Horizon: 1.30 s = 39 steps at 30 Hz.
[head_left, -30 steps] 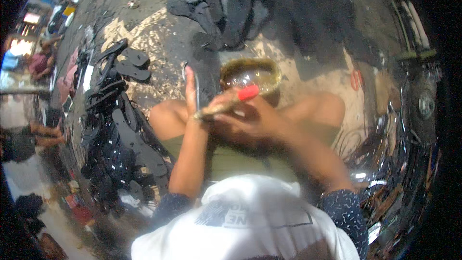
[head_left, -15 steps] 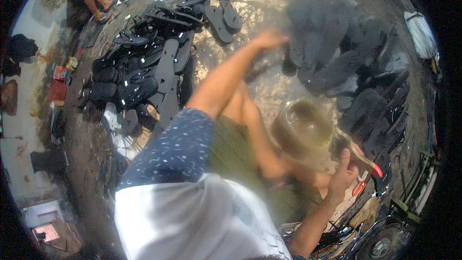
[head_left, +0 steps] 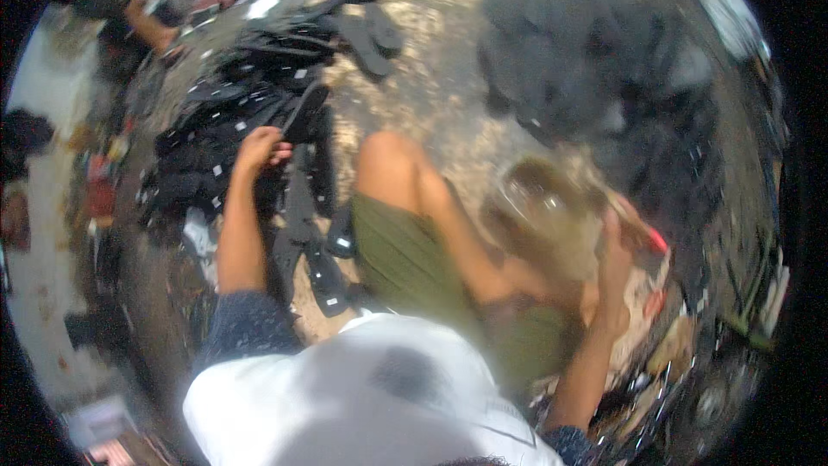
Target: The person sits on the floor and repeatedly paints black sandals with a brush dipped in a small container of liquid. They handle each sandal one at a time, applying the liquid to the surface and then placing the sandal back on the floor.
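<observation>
My left hand [head_left: 261, 148] is at the left pile, its fingers closed on the edge of a dark flip-flop [head_left: 307, 110] that tilts up from the heap. Black flip-flops [head_left: 207, 134] lie stacked around it, several with small white tags. On the right, my right hand [head_left: 613, 269] is blurred beside a cloudy see-through tub [head_left: 536, 203]. Its fingers seem curled round a brown handle-like thing with a red end [head_left: 642, 226]; motion blur hides its exact kind. The tub stands on the floor by my bent legs.
A large heap of dark soles [head_left: 595, 69] fills the far right. Red-handled scissors [head_left: 654, 303] lie near my right forearm, with clutter behind. Two grey soles [head_left: 369, 41] lie at the far middle. At the upper left, another person's leg [head_left: 148, 28] shows.
My left hand has swung from near the right heap back to the left pile and taken hold of a flip-flop. My right hand stays by the tub. The whole view has shifted slightly.
</observation>
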Available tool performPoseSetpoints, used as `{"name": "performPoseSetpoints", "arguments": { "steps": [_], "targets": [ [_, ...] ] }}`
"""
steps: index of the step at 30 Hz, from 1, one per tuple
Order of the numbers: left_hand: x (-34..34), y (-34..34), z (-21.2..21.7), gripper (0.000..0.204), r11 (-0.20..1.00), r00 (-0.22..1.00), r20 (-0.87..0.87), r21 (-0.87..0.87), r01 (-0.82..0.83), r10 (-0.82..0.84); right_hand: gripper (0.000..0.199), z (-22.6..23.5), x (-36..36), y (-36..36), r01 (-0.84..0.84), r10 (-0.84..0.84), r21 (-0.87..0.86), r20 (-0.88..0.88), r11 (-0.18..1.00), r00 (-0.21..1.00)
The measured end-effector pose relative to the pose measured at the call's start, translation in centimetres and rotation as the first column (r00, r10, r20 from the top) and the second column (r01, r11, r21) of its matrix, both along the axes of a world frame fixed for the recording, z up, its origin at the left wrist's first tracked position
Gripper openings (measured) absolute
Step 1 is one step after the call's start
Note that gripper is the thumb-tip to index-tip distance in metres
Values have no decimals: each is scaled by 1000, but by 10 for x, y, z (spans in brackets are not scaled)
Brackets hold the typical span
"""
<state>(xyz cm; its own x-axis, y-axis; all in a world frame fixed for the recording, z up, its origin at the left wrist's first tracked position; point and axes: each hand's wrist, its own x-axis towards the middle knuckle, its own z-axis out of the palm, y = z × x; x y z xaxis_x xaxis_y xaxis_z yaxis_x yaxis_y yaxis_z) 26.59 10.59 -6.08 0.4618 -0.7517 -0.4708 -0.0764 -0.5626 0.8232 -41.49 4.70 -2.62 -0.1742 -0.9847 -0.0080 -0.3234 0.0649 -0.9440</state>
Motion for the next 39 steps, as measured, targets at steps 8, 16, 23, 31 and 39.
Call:
{"name": "performPoseSetpoints", "arguments": {
  "steps": [8, 16, 23, 31, 39],
  "targets": [
    [-24, -10, -34, 61, 990, 948, 313, -108, 87, -49, 33, -36, 65, -36, -319, 301, 113, -710, 941, 636],
    [14, -88, -57, 52, 885, 458, 786, 232, 404, -415, 17, 16, -13, -4, -172, 146, -210, -135, 962, 980],
    [45, -97, -49, 43, 915, 647, 659, 368, 166, -383, 24, 76, -75, 28, 163, -191, -153, -184, 975, 964],
    [-92, -40, 76, 41, 729, 856, 503, -630, 267, 122, 28, 58, -41, 10, 273, -264, -87, 100, 958, 959],
    [-264, 10, 95, 47, 661, 437, 820, -98, 744, -370, 29, 48, 16, 9, 153, -161, 52, 238, 987, 958]
  ]
}}
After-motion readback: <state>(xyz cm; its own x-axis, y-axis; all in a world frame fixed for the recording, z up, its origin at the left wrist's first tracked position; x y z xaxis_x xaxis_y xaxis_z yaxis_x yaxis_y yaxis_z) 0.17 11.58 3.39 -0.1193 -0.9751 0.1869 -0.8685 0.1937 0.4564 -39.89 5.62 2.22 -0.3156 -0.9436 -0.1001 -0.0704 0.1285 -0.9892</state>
